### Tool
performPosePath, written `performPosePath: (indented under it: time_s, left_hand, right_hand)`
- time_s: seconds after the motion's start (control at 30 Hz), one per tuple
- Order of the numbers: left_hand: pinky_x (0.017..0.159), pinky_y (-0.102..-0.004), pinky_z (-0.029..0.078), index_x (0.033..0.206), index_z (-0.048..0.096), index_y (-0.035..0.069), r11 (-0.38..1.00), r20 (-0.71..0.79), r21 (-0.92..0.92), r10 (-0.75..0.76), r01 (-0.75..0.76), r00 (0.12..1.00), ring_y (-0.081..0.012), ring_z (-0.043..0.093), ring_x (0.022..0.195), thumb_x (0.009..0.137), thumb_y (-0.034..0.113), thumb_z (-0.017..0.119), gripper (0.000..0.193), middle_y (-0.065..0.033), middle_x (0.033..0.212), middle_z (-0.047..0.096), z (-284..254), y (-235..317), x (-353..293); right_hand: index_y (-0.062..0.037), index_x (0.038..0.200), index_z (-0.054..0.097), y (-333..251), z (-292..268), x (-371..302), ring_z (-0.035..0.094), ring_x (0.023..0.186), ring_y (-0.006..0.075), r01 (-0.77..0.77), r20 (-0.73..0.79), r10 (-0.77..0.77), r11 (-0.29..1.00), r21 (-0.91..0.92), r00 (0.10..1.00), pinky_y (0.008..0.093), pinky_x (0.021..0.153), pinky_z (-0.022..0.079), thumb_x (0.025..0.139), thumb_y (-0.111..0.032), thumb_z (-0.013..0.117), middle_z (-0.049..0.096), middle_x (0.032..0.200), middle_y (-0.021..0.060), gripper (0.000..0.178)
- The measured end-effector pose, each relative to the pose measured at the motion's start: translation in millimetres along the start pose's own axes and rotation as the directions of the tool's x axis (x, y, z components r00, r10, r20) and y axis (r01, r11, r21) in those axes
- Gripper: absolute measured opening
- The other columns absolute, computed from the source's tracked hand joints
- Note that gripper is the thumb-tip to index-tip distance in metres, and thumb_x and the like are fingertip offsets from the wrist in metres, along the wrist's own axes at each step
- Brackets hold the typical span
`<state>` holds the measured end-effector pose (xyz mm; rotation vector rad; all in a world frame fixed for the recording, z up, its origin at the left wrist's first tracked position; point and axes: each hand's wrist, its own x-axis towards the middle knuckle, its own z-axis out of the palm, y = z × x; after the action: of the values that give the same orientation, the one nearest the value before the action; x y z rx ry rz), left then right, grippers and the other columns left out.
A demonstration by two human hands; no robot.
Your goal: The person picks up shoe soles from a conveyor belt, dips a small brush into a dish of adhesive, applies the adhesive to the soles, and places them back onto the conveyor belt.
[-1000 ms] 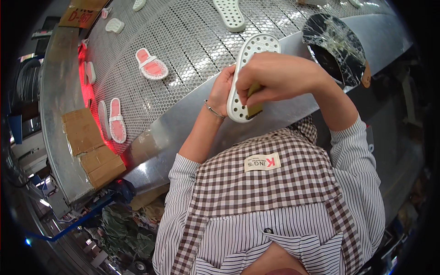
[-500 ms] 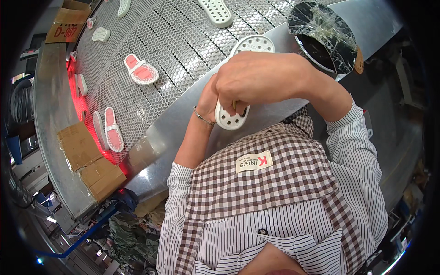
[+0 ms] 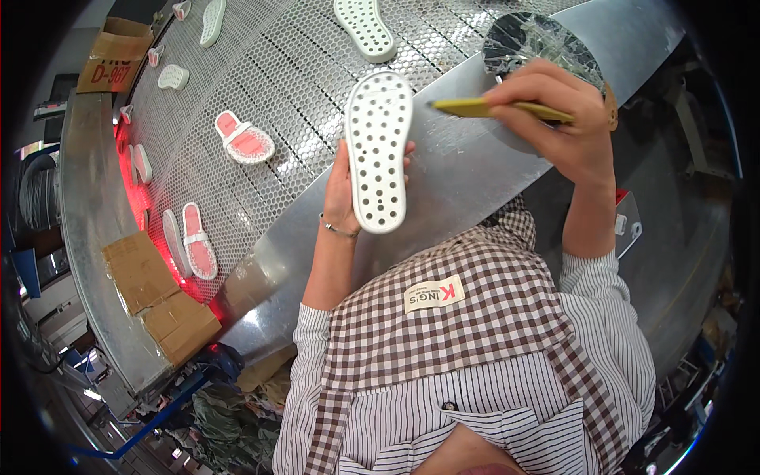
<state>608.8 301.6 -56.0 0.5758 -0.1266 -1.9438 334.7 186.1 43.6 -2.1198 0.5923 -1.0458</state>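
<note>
The left hand has its grip clamped on a white perforated sole, held upright over the steel surface with its dotted face shown. The right hand pinches a yellow brush, pointed at the sole

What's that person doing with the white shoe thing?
A person in a checked apron holds a white shoe sole up in the left hand, its dotted bottom facing up. The right hand holds a yellow brush pointing toward the sole without touching it. More soles and pink sandals lie on the metal mesh conveyor in front.
</note>
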Motion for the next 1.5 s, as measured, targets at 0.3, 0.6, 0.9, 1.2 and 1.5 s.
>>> performPosePath:
  time_s: [0.3,0.6,0.9,1.2,1.5]
  left_hand:
    - [0.101,-0.0470,0.046,0.135,0.041,0.005,0.804,-0.144,0.503,0.439,-0.317,0.887,-0.0292,0.054,0.118,0.088,0.012,0.061,0.051,-0.0123,0.131,0.053,-3.4,10.8,-18.2]
    - [0.108,-0.0433,0.041,0.132,0.043,0.003,0.763,-0.218,0.531,0.543,-0.369,0.811,-0.0274,0.052,0.121,0.080,-0.011,0.058,0.056,-0.0133,0.130,0.053,-3.4,5.6,-24.7]
    - [0.100,-0.0438,0.048,0.136,0.038,0.006,0.774,-0.306,0.539,0.547,-0.332,0.779,-0.0278,0.054,0.117,0.076,-0.013,0.063,0.068,-0.0130,0.127,0.053,-3.8,0.8,-31.9]
    - [0.094,-0.0336,0.048,0.130,0.048,0.005,0.650,-0.128,0.600,0.653,-0.466,0.746,-0.0210,0.056,0.111,0.076,-0.009,0.068,0.060,-0.0095,0.124,0.056,-7.2,-28.1,-39.7]
    - [0.082,-0.0315,0.048,0.108,0.065,0.000,-0.056,0.156,0.985,0.675,-0.160,0.721,-0.0181,0.061,0.092,0.077,0.004,0.071,0.031,-0.0078,0.103,0.066,4.7,-38.1,-53.5]
  right_hand:
    - [-0.0001,0.091,0.069,45.9,-16.0,-76.8,0.064,0.075,0.0136,-0.586,-0.477,0.502,0.810,-0.034,0.721,0.0263,0.066,0.050,0.083,-0.012,0.070,0.067,0.083,0.0082,0.014]
    - [-0.0033,0.090,0.071,72.1,-20.8,-79.0,0.067,0.074,0.0222,-0.595,-0.400,0.508,0.794,-0.126,0.763,0.0298,0.067,0.051,0.082,-0.018,0.070,0.068,0.085,0.0118,0.017]
    - [-0.0019,0.089,0.072,84.2,-25.7,-80.4,0.067,0.069,0.0171,-0.631,-0.374,0.571,0.774,-0.054,0.731,0.0282,0.064,0.052,0.082,-0.020,0.070,0.069,0.080,0.0109,0.020]
    - [0.0003,0.092,0.066,45.0,9.9,-52.3,0.056,0.054,0.0047,-0.582,-0.274,0.776,0.614,0.534,0.567,0.0164,0.048,0.042,0.088,-0.017,0.067,0.062,0.070,0.0018,0.018]
    - [0.0019,0.096,0.058,10.4,87.0,-15.3,0.066,0.064,0.0111,-0.305,-0.249,0.682,0.583,0.753,0.688,0.0196,0.054,0.052,0.090,-0.009,0.063,0.065,0.084,0.0097,0.013]
